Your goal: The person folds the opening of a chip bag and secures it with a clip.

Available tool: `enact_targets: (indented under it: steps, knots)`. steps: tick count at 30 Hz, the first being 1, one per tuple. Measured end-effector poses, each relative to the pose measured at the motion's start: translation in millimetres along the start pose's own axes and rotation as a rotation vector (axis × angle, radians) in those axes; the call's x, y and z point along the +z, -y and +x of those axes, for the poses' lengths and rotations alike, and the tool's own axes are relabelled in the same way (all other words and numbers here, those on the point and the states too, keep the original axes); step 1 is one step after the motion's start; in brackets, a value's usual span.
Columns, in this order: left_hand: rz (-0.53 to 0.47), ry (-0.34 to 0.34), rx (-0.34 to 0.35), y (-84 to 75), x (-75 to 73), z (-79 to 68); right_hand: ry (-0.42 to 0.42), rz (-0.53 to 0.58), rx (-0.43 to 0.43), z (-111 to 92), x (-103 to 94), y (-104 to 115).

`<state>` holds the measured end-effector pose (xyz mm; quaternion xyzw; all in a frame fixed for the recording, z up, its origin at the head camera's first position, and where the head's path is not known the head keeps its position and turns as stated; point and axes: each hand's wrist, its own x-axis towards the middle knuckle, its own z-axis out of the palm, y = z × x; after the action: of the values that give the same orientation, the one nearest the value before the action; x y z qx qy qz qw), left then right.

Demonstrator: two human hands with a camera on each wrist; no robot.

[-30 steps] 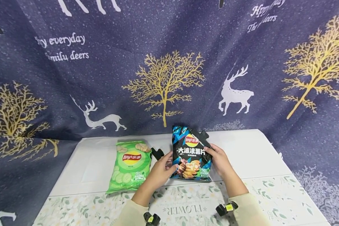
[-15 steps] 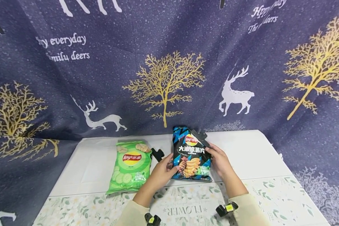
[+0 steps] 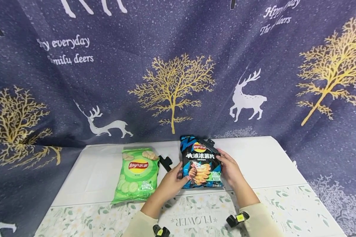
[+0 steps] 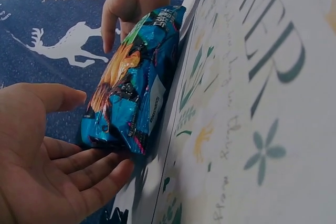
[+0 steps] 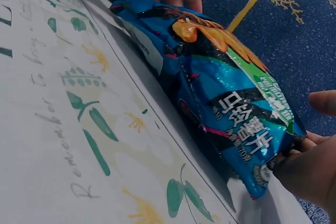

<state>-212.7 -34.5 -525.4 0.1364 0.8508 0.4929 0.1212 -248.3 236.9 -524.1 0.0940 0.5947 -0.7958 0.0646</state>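
Note:
A black and blue bag of potato chips leans back between my two hands at the table's middle. My left hand grips its lower left side, thumb on the front and fingers behind. In the left wrist view those fingers pass under the bag's end. My right hand holds the right side, its thumb up by the edge; the right wrist view shows its fingers tucked under the corner. A black clip-like piece lies slanting over the bag's upper right corner.
A green bag of chips lies flat on the left, beside another black clip-like piece. The table is white at the back, with a flowered cover in front. A dark blue printed cloth hangs behind.
The chip bag's top has tipped down slightly and its front has turned a little. The black piece at its corner now appears flatter. Both hands keep their hold; the green bag stays put.

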Motion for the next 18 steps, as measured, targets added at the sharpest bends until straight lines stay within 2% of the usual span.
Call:
enact_targets:
  steps: [12,18]
  knots:
    - [0.020,0.001,0.014,0.6,1.2,-0.7,0.011,-0.065,0.019,3.7,-2.4,-6.7]
    - [0.020,0.006,0.010,0.3,2.1,-0.7,0.026,0.009,0.013,2.9,-0.5,-7.4]
